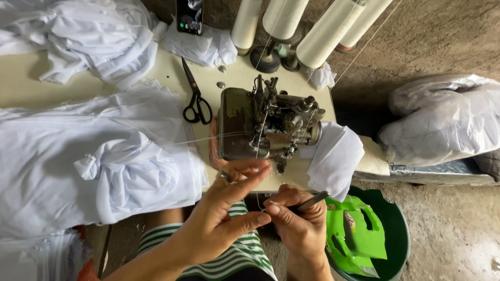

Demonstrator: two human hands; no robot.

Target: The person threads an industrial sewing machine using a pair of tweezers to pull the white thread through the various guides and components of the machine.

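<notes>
An old grey overlock sewing machine (263, 125) sits on a cream table (172, 73). In front of it, my left hand (221, 213) pinches a thin white thread (208, 138) between thumb and forefinger; the thread runs up toward the machine and off to the left. My right hand (299, 218) is closed around a slim dark metal tool (312, 200), its tip close to my left fingertips. Both hands hover over my striped green-and-white lap, just below the table's front edge.
Heaps of white cloth (99, 156) cover the table's left side. Black scissors (195, 99) lie beside the machine; several white thread cones (323, 31) and a phone (189, 15) stand behind. A green bucket (396, 229) holds green plastic; a bagged white bundle (442, 119) lies right.
</notes>
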